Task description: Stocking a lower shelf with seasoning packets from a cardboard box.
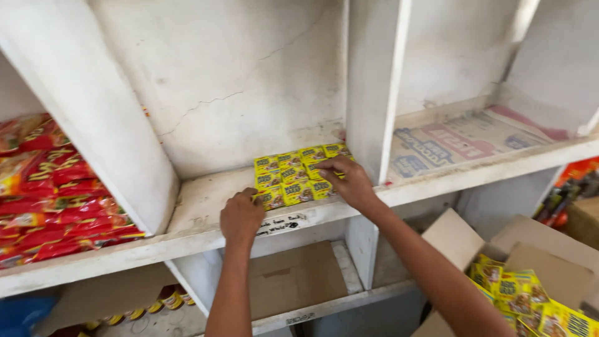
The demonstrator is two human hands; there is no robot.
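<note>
A sheet of joined yellow sachets (293,175) lies flat on the white shelf (206,200), in the middle compartment against the right divider. My left hand (240,217) rests on the shelf's front part, fingers touching the sheet's near left corner. My right hand (349,181) lies on the sheet's right side, fingers spread and pressing down on the sachets. Neither hand lifts the sheet.
Red packets (50,193) fill the left compartment. A flattened printed carton (462,140) lines the right compartment. An open cardboard box (530,249) with more yellow sachets (530,299) stands at the lower right. Cardboard (293,278) lies on the lower shelf.
</note>
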